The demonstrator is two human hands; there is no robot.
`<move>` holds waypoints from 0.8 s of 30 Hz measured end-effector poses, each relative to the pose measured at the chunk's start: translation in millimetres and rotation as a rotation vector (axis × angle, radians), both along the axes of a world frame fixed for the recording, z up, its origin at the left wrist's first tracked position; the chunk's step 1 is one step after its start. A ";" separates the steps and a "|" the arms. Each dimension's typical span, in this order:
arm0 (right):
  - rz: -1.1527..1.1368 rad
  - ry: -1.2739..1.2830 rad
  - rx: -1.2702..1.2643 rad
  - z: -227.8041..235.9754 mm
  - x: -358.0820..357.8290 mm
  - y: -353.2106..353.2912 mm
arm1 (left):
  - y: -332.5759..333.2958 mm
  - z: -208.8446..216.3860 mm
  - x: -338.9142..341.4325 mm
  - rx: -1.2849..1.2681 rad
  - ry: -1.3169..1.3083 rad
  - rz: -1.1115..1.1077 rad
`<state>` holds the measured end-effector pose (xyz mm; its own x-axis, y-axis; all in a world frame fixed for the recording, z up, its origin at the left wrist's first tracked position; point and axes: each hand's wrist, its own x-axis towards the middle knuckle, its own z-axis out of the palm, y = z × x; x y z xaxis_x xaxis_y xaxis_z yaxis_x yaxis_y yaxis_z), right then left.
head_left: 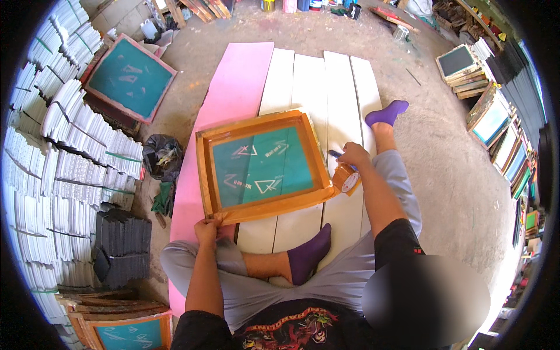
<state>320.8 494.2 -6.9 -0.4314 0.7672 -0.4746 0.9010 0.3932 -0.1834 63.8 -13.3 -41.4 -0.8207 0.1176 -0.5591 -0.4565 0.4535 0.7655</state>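
Note:
A wooden screen-printing frame point(318, 156) with brown tape around its edges lies slightly turned on the boards in front of me. Its green mesh point(256, 166) bears pale triangle shapes and lettering. At the frame's near left corner, my left hand point(207, 231) is closed, fingers pinched at the end of a strip of brown tape point(274, 211) along the near side. To the right of the frame, my right hand point(354, 154) is closed around a small dark blue object point(335, 154) whose kind I cannot make out. A roll of brown tape point(349, 182) is just below that hand, by the frame's near right corner.
I sit on white boards point(284, 76) beside a pink board point(233, 87). Tall stacks of white sheets point(81, 122) and a black bag point(162, 154) are at left. Other screen frames point(131, 79) lean at left and right point(487, 122). Containers point(290, 6) stand at the far end.

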 end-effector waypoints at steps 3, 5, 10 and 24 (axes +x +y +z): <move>-0.013 -0.040 0.003 -9.3 -0.6 6.8 | 3.4 7.1 2.6 0.000 0.003 0.000; 0.021 -0.106 0.015 -18.9 -1.2 9.4 | 0.2 3.5 1.6 -0.003 -0.003 0.012; 0.047 -0.073 0.098 -41.1 17.5 20.6 | 0.2 -4.5 -1.5 0.042 -0.042 0.018; -0.122 0.608 0.003 41.3 47.6 -94.3 | -2.2 -7.6 -1.9 -0.023 0.044 -0.023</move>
